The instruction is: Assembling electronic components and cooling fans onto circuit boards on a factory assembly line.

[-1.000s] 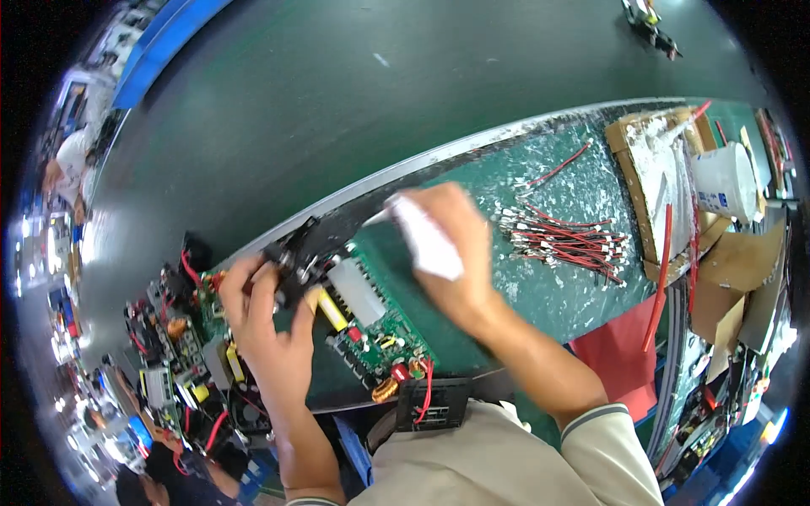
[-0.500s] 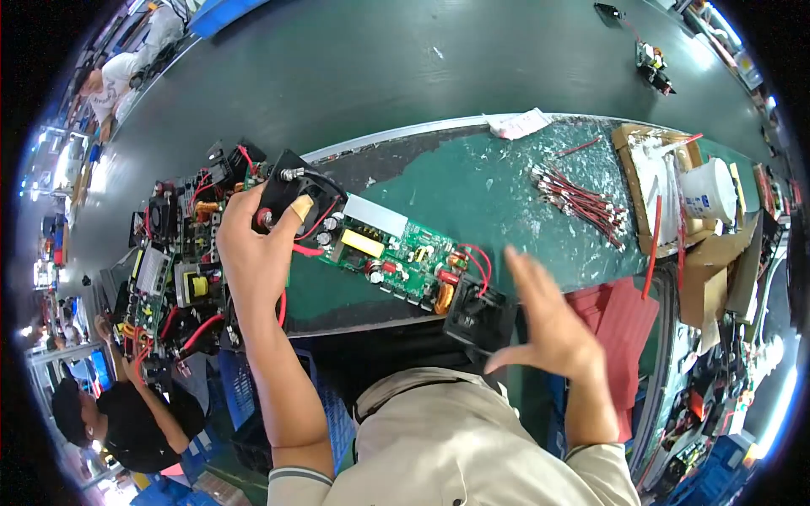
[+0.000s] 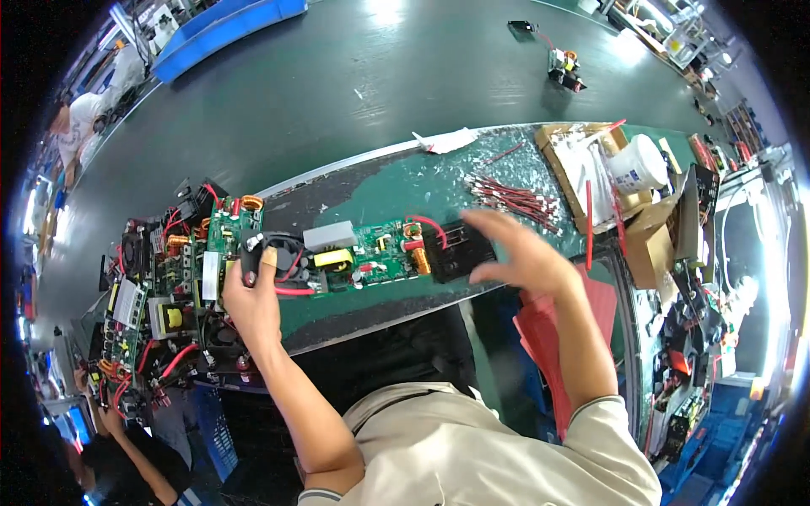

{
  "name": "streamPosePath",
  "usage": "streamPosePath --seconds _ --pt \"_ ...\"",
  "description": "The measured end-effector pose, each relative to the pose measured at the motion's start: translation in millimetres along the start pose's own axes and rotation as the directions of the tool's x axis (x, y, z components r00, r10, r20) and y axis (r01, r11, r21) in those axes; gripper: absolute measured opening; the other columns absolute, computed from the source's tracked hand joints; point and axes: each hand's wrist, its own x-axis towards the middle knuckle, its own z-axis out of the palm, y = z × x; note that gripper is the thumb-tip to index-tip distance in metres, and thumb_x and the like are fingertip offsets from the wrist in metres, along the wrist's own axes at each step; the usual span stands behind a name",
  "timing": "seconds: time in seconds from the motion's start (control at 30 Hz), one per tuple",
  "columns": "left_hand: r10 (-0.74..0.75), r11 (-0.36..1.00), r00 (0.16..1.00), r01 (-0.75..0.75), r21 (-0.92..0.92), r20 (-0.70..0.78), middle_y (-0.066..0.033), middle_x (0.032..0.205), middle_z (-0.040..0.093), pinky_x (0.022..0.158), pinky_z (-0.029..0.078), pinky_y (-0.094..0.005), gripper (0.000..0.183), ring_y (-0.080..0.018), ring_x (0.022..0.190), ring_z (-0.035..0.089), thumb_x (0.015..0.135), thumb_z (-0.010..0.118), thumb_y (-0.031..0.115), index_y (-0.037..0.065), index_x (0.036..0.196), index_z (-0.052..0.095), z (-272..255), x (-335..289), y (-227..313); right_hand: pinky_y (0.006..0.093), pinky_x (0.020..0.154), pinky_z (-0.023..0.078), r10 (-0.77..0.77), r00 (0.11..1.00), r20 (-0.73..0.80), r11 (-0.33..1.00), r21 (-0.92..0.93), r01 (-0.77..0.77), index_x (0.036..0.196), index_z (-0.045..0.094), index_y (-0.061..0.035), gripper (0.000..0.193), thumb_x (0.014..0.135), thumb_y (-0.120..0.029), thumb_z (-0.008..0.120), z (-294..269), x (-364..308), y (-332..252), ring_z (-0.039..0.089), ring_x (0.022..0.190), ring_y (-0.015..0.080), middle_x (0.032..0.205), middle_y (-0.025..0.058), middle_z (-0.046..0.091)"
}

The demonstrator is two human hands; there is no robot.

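A green circuit board (image 3: 384, 264) lies across the bench in front of me, with a grey heatsink, a yellow transformer and copper coils. At its left end is a black fan panel (image 3: 288, 253), and at its right end a black end panel (image 3: 456, 253) joined by red wire. My left hand (image 3: 253, 304) grips the fan panel, its thumb wrapped in a yellowish covering. Beside the right end panel, my right hand (image 3: 536, 257) has thumb and fingers spread around the panel's outer edge. Whether its fingertips touch the panel I cannot tell.
More boards with fans and wires (image 3: 160, 295) crowd the bench at left. Red wires (image 3: 515, 201) lie beyond my right hand, near a cardboard box (image 3: 564, 173) and a white tub (image 3: 637, 164). A blue bin (image 3: 228, 34) and another assembly (image 3: 565, 69) sit on the far dark surface.
The board has turned from a slant to nearly level along the bench, its right end swinging away from me. Both hands moved with it. The whole view has shifted too.
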Motion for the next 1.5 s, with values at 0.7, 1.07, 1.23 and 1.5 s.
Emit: streamPosePath --seconds 0.7,1.07,1.23,1.5 --pt "0.448 0.888 0.894 -0.446 0.109 0.008 -0.0165 0.132 0.050 0.102 0.042 -0.0401 0.031 -0.0297 0.122 0.050 0.087 0.068 0.001 -0.001 0.117 0.061 -28.3 -93.1 16.0 0.0465 0.073 0.052 -0.053 0.961 -0.271 0.749 -0.647 -0.142 0.089 0.058 -0.0037 0.008 0.087 -0.007 0.051 -34.8 88.4 132.5 0.065 0.086 0.0343 0.089 0.0149 0.061" --pt "0.398 0.897 0.830 -0.262 -0.356 0.390 -0.0110 0.109 0.064 0.088 0.050 -0.0295 0.024 -0.0181 0.098 0.062 0.085 0.069 -0.005 -0.003 0.108 0.063 23.1 -114.9 3.8 0.0273 0.069 0.050 0.275 0.775 -0.570 0.871 0.488 0.050 0.098 0.065 0.0021 0.012 0.090 -0.001 0.057 -50.3 63.8 5.4 0.060 0.074 0.0150 0.082 0.0050 0.062" --pt "0.106 0.729 0.807 0.335 -0.597 0.581 -0.0093 0.113 0.064 0.087 0.052 -0.0290 0.039 -0.0188 0.101 0.065 0.089 0.066 -0.003 0.000 0.126 0.056 51.2 -93.3 27.4 0.0292 0.070 0.054 0.347 0.898 -0.270 0.223 0.954 0.200 0.102 0.062 0.0043 0.011 0.094 0.000 0.056 34.6 36.8 -54.0 0.066 0.080 0.0208 0.089 0.0100 0.065" --pt "0.030 0.610 0.839 0.415 -0.675 0.543 -0.0122 0.115 0.064 0.085 0.054 -0.0305 0.040 -0.0200 0.099 0.065 0.088 0.069 0.000 -0.001 0.126 0.056 40.6 -96.0 19.5 0.0262 0.069 0.053 0.387 0.912 -0.132 0.122 0.988 0.091 0.102 0.063 0.0030 0.011 0.094 -0.002 0.058 85.8 29.7 -49.1 0.067 0.078 0.0179 0.090 0.0115 0.068"
